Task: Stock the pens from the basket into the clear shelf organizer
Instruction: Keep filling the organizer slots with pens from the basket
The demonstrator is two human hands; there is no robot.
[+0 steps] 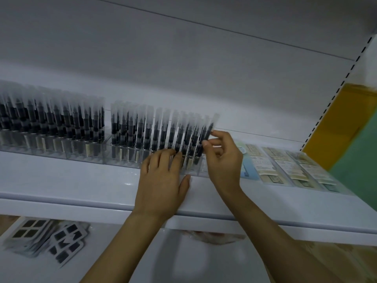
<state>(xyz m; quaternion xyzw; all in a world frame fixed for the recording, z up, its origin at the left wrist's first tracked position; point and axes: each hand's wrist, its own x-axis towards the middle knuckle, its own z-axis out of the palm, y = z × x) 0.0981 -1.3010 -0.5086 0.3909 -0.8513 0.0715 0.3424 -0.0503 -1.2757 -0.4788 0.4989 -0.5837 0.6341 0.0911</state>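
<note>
On the lower shelf at far left lie flat packets with dark squares (43,241). Above them, on the white shelf (81,186), a clear organizer (85,154) runs along, packed with upright black pens (61,121) under frosted caps. The person's left hand (163,186) lies flat at the organizer's front, fingers spread a little and their tips touching the pens near the row's right end, gripping nothing. Just beside it the right hand (222,160) pinches a single pen (209,129) between thumb and fingertips, tilted, at the end of the row. Further right, printed packets (285,166) lie flat on the shelf. No basket is in sight.
</note>
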